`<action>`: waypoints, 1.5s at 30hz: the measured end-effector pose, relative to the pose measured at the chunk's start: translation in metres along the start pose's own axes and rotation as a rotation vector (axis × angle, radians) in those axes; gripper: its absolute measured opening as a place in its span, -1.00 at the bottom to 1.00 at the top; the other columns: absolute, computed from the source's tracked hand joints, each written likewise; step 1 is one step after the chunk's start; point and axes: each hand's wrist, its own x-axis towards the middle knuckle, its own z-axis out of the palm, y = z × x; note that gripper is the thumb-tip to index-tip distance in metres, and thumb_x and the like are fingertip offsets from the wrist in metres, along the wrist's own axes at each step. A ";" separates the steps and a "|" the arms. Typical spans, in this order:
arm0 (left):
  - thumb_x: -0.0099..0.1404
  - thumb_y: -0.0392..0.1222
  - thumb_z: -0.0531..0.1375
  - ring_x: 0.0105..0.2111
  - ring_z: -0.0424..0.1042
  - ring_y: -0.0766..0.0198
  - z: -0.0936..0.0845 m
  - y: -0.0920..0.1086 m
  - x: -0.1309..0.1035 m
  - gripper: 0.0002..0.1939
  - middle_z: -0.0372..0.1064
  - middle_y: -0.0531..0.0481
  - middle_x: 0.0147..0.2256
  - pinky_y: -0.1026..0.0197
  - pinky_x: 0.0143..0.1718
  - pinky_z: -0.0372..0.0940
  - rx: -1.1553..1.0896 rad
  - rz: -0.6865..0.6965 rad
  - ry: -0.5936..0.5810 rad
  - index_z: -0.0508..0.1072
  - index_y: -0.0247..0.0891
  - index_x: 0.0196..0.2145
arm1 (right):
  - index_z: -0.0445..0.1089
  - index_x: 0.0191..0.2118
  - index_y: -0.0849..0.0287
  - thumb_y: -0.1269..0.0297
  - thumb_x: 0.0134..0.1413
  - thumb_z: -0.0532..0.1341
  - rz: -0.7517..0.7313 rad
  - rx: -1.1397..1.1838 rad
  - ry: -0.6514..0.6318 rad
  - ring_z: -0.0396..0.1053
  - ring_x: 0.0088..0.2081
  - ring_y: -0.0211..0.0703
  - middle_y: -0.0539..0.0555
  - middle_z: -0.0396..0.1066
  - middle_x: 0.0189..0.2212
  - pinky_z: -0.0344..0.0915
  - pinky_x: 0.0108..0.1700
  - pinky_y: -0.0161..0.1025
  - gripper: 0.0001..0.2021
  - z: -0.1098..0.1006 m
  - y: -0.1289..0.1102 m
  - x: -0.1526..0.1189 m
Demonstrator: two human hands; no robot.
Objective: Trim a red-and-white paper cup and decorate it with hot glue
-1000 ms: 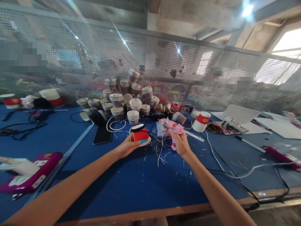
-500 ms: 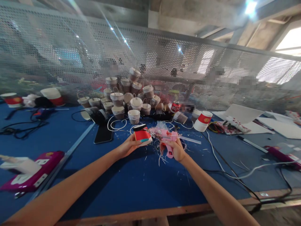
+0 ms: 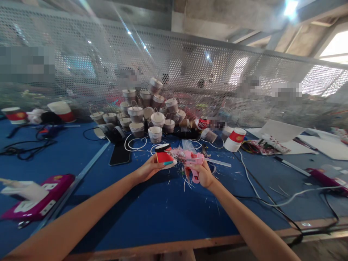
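My left hand [image 3: 150, 169] is closed around a red paper cup [image 3: 163, 157] tipped on its side, with a white rim and a black-edged end. In my right hand [image 3: 206, 174] is a pink hot glue gun [image 3: 194, 160], gripped by its handle. A clear glue stick [image 3: 219, 162] juts from its back. The gun's front, tangled with pale strands, points at the cup's right side; whether the tip touches the cup I cannot tell. Behind both hands stands a pile of small whitish cups with wire handles [image 3: 155, 134].
The blue table [image 3: 168, 214] carries white scraps around my hands. A phone [image 3: 119, 154], coiled white cord [image 3: 136, 143], red-and-white cup [image 3: 236, 139] and cola can [image 3: 202, 123] lie beyond. Cables cross the right side. A purple pack [image 3: 45, 195] lies left. A perforated metal screen [image 3: 185, 65] closes the back.
The glue gun has shifted very slightly left, closer to the cup. Both hands keep their hold, and the cup has barely moved.
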 end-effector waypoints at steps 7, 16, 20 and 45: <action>-0.03 -0.33 0.36 0.00 0.39 -0.01 0.003 0.002 0.000 -0.44 0.47 -0.15 -0.09 -0.12 0.17 0.03 -0.012 0.005 0.009 0.39 -0.27 -0.03 | 0.32 -0.65 0.19 0.21 -0.28 0.21 0.049 0.002 0.092 0.13 -0.77 -0.35 -0.04 0.25 -0.79 0.03 -0.77 -0.38 -0.84 0.000 0.000 0.000; -0.07 -0.33 0.37 0.00 0.38 -0.01 0.002 0.002 0.000 -0.44 0.45 -0.14 -0.07 -0.13 0.15 0.05 -0.022 0.041 0.013 0.41 -0.25 -0.05 | 0.29 -0.69 0.17 0.18 -0.38 0.21 0.125 0.008 0.217 0.05 -0.83 -0.38 -0.08 0.19 -0.85 -0.05 -0.83 -0.41 -0.83 -0.002 -0.003 0.005; -0.06 -0.32 0.37 0.02 0.36 -0.02 0.000 0.000 0.000 -0.44 0.44 -0.16 -0.05 -0.13 0.17 0.01 0.000 0.022 0.035 0.41 -0.27 -0.05 | 0.27 -0.67 0.16 0.16 -0.39 0.19 0.138 -0.019 0.227 0.02 -0.84 -0.37 -0.09 0.17 -0.86 -0.09 -0.84 -0.40 -0.82 -0.003 -0.001 0.007; -0.04 -0.26 0.37 -0.05 0.41 0.00 0.010 0.005 -0.001 -0.51 0.48 -0.13 -0.12 -0.07 0.10 0.12 0.074 -0.018 0.077 0.42 -0.25 -0.10 | 0.21 -0.06 0.11 0.50 -0.20 0.01 -0.542 -1.007 0.002 0.13 0.03 0.03 0.14 0.29 0.01 0.01 0.08 0.06 -0.53 0.008 -0.012 -0.007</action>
